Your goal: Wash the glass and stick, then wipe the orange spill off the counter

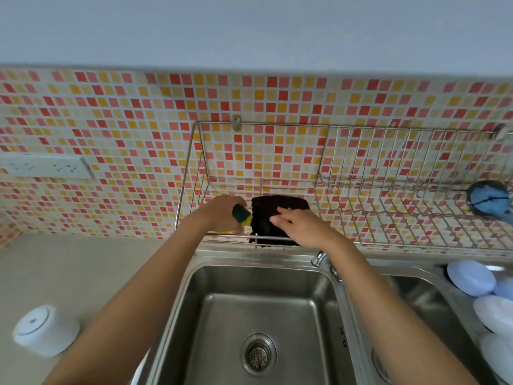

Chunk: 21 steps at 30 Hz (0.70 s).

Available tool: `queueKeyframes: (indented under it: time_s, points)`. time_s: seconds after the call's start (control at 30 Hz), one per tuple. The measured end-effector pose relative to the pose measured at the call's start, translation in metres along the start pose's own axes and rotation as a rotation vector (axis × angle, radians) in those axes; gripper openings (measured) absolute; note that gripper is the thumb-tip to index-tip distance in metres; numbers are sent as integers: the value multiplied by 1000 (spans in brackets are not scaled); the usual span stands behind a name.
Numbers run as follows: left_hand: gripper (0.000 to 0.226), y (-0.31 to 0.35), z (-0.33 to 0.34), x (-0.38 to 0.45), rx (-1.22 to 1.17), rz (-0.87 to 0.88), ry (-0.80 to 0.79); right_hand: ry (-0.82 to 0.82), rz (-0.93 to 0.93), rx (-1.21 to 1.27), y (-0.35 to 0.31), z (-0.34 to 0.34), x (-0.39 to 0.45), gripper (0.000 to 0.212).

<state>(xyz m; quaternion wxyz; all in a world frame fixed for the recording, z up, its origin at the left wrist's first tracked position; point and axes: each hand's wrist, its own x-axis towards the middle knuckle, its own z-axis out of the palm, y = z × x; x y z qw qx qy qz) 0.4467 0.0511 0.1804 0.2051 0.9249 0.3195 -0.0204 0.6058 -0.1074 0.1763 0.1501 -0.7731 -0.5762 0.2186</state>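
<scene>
My left hand point(222, 211) is up at the wire rack point(361, 190) on the tiled wall, shut on a green and yellow sponge point(242, 215). My right hand point(301, 226) rests on a black cloth point(273, 215) that hangs over the rack's front rail; its fingers lie spread on the cloth, and whether they grip it is not clear. Neither the glass, the stick nor any orange spill is in view.
Below the rack is a steel double sink point(258, 315) with a drain strainer point(258, 354) and a tap point(318, 258). Pale round lids or dishes point(472, 277) lie in the right basin. A white round container point(45, 330) stands on the beige counter at left. A blue scrubber point(490, 200) hangs at the rack's right end.
</scene>
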Motion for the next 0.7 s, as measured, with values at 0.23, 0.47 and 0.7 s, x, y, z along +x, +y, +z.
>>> queueKeyframes:
  time_s: [0.23, 0.47, 0.7]
  points:
    - [65, -1, 16, 0, -35, -101, 302, -113, 51, -222, -17, 14, -12, 77]
    - [87, 11, 23, -15, -70, -234, 451, 73, 76, -339, -14, 23, -13, 76]
    - [67, 14, 67, -78, 242, -146, 434, 467, 146, -460, -25, 56, -43, 65]
